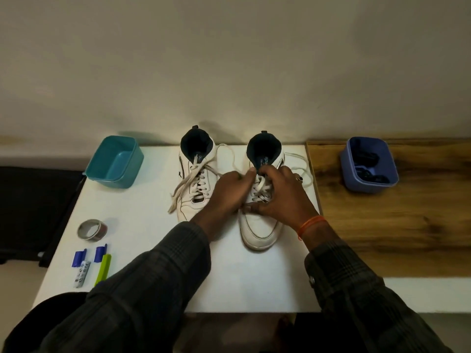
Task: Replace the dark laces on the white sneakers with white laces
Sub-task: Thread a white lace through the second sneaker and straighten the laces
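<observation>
Supporting sneakers (pixel 257 225): white table (pixel 142 207)

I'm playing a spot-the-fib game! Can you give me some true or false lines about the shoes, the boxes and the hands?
1. Both hands are on the right sneaker. True: the left hand and right hand are at its white laces.
2. The left sneaker has dark laces. False: its laces are white and lie loose.
3. The teal box is full of laces. False: it looks empty.
4. The blue box has dark things in it. True.
5. A roll of tape lies on the white table. True.
</observation>
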